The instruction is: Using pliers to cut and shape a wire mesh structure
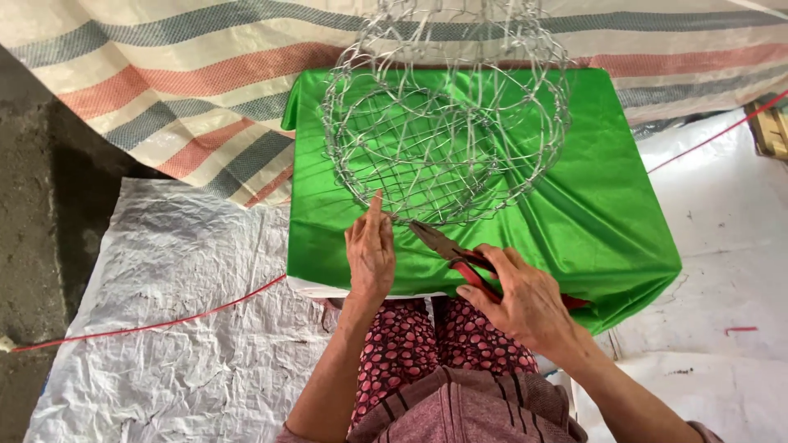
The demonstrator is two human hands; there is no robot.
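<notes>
Gripping red-handled pliers (460,256) in our closed right hand (525,303), we bite the basket (447,115) rim. Our left hand (371,250), fingers straight, touches that shiny round wire mesh on the green cloth (607,205).

Resting on the green cloth: a round silvery wire-mesh basket (447,123), woven in open loops, mouth tilting toward the camera, rim unfinished at the near edge. Touching that near edge: red-handled pliers (460,258), dark nose pointing up-left into the mesh, handles lying low and right.
</notes>
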